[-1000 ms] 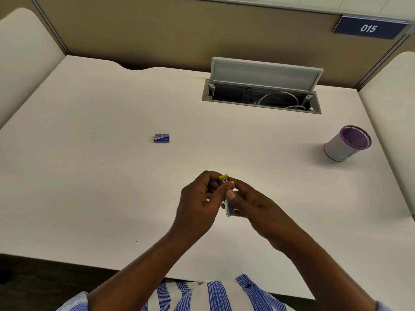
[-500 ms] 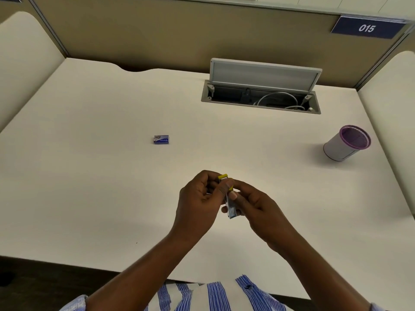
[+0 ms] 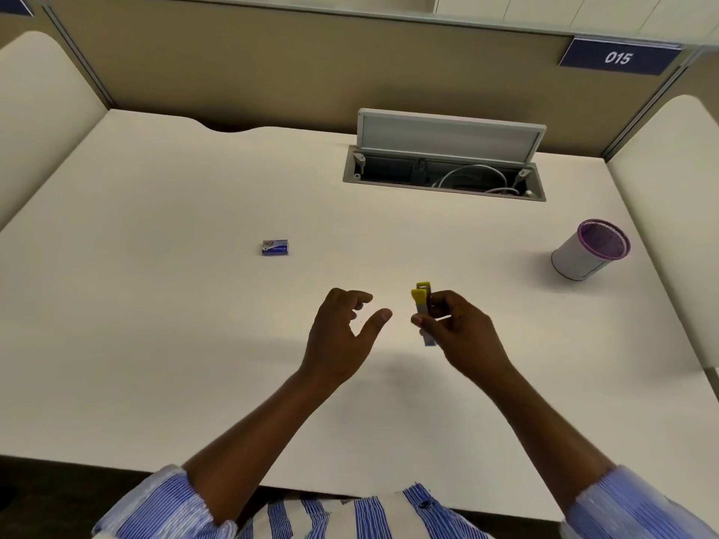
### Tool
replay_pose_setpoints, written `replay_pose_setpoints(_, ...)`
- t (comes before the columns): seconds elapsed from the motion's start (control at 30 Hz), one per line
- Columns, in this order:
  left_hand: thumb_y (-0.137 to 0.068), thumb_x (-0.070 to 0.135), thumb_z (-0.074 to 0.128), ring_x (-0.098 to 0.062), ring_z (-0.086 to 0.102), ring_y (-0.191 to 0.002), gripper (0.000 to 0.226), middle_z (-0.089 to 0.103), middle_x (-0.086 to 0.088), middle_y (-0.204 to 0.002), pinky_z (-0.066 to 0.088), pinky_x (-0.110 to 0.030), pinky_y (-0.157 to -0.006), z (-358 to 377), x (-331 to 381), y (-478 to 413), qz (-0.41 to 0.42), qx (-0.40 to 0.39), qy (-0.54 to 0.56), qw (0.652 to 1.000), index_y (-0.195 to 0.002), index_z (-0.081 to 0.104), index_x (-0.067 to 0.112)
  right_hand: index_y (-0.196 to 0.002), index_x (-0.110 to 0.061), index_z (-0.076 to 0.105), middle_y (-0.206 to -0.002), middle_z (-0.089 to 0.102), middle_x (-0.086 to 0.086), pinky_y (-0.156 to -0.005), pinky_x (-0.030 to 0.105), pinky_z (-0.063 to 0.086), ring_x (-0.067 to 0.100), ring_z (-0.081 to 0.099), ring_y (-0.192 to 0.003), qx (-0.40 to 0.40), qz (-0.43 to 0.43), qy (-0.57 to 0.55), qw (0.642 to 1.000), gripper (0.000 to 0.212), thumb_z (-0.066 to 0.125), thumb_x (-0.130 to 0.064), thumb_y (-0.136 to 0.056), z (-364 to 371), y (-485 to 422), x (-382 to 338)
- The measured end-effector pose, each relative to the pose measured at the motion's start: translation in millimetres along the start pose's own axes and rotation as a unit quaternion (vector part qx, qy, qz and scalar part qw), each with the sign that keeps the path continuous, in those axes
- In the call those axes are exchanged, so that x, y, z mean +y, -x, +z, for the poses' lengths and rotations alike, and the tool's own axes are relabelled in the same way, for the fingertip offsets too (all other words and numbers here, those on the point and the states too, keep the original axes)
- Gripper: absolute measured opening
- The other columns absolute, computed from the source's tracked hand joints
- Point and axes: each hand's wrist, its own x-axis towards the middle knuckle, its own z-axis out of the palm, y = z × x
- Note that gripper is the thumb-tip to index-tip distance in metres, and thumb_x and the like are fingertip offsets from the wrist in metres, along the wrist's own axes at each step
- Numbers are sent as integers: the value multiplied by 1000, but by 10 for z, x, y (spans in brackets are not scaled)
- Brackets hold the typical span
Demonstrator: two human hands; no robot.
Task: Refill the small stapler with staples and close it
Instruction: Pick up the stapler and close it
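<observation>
Two hands now apart: my left hand (image 3: 342,328) has let go, empty grip open; my right hand (image 3: 459,328) alone pinches the small grey-and-yellow stapler (image 3: 423,309) above the desk (image 3: 155,305), jaws parted, so closing likely remains.

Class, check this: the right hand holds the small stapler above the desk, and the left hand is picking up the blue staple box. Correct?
Not quite. The head view shows the left hand open and empty beside the small stapler in the right hand; the blue staple box lies untouched on the desk.
</observation>
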Motion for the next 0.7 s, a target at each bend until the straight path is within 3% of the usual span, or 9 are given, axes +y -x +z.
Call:
replay_pose_setpoints(0.13,-90,52,66,-24,57,-107,54,56,-3,-120,46,-38,-92,114,-405,-54,23,-53,-175,983,-129,60,14,-105,-18,67,-101,75,-2,-79,34,51,21,73,-81,65,16,116,991,24,75,-32,-88,-108,-385,274)
replay_pose_setpoints(0.27,-92,56,58,-32,51,-119,64,52,-11,-132,43,-43,-97,150,-668,-100,33,-108,-304,946,-136,53,11,-106,-4,64,-104,70,14,-76,37,46,35,64,-96,85,32,205,975,27,71,-25,-90,-175,-691,519)
replay_pose_setpoints(0.4,-91,56,57,-36,51,-122,63,52,-16,-136,44,-46,-97,169,-792,-95,49,-119,-359,924,-131,55,8,-105,-2,62,-103,64,18,-71,33,39,38,61,-97,97,63,251,961,29,70,-25,-90,-190,-862,657)
replay_pose_setpoints(0.7,-92,52,57,-40,53,-124,64,54,-19,-139,47,-48,-99,149,-845,-53,73,-136,-401,903,-135,57,5,-111,-1,60,-112,62,22,-80,39,47,40,61,-104,96,104,288,947,39,71,-31,-89,-151,-1073,725)
